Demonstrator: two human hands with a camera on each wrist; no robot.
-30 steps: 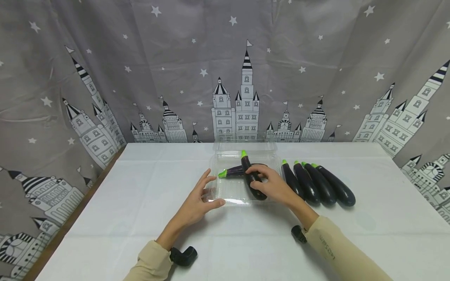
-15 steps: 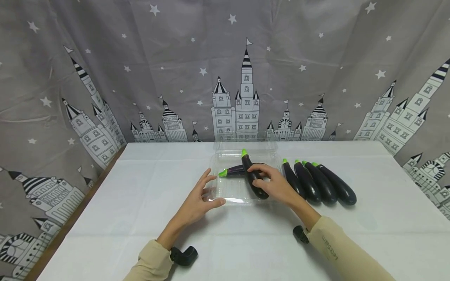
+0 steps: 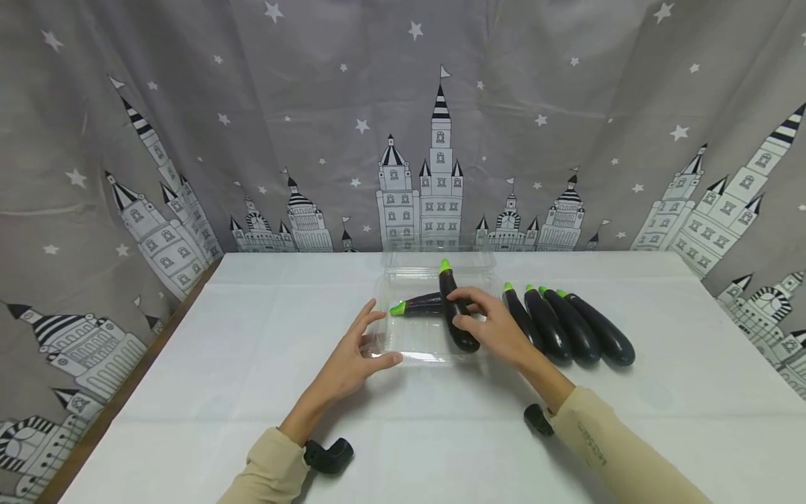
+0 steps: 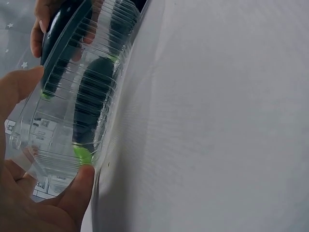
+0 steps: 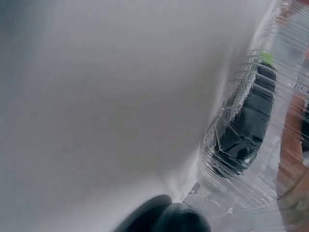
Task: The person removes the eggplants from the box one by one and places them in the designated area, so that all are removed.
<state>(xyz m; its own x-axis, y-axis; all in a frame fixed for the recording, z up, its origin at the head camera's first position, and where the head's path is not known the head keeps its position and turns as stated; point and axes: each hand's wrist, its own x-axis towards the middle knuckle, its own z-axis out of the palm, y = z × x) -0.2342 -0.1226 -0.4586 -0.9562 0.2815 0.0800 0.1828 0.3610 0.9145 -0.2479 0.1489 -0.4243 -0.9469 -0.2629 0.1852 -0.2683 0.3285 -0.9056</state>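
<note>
In the head view, my right hand (image 3: 494,323) grips a dark purple eggplant (image 3: 455,311) with a bright green stem, between thumb and fingers. The eggplant is tilted, stem pointing away, over a clear plastic clamshell box (image 3: 412,343) with its lid folded back. A second eggplant (image 3: 420,304) lies crosswise in the box, stem to the left, partly hidden under the held one. My left hand (image 3: 348,362) is spread at the box's left side, and its thumb (image 4: 82,186) touches the lower corner in the left wrist view. Through the ribbed wall, the right wrist view shows the lying eggplant (image 5: 253,113).
Several more eggplants (image 3: 569,329) lie side by side right of the box, stems away from me. A white cloth covers the table (image 3: 208,378). Behind its far edge hangs a grey curtain (image 3: 283,91) printed with castles and stars.
The held eggplant has turned slightly more upright in the head view, its stem shifting right and away. My left hand and the box have stayed nearly in place.
</note>
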